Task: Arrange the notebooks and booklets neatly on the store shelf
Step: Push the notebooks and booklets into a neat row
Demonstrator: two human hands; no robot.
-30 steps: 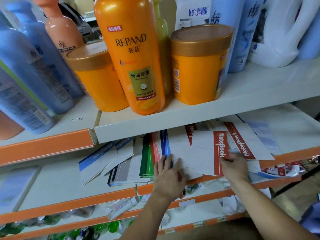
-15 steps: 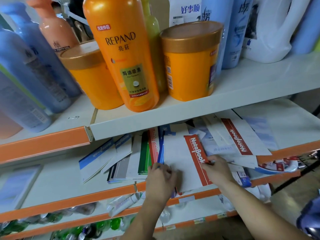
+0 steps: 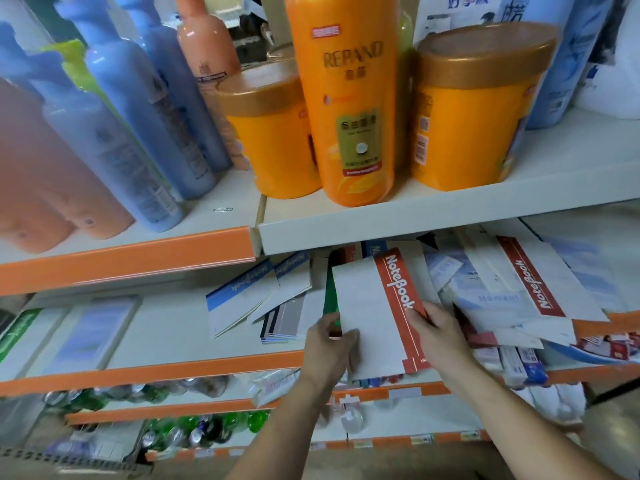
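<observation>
At the front of the middle shelf [image 3: 180, 327], a white notebook [image 3: 370, 323] with a red "NoteBook" band down its right side; lies on top of the pile, slightly tilted, with the near end overhanging the shelf's orange lip; gripped from 2 sides. On its left edge, the left hand [image 3: 327, 344], fingers curled round that edge; on the red band, the right hand [image 3: 438, 336], thumb laid on top and the other fingers hidden beneath, pinching the cover.

Just left of the notebook and partly under it, a green booklet [image 3: 330, 296] and a fanned stack of grey and dark booklets [image 3: 282, 322]; further left, 2 blue-banded notebooks [image 3: 239, 296] lying askew and overlapping. To the right, a jumble: a pale blue booklet [image 3: 491, 301] printed "Moment", and above it a second red-banded notebook [image 3: 533, 282] lying at an angle.

Overhead, on the upper shelf [image 3: 415, 223], a tall orange bottle [image 3: 349, 109] marked REPAND between 2 orange tubs [image 3: 273, 133] with brown lids; to the left, blue bottles [image 3: 138, 126] and peach bottles [image 3: 207, 46]. Below, on the lower shelf [image 3: 381, 393], green bottles [image 3: 221, 422] and tubes [image 3: 273, 382], all blurred.
</observation>
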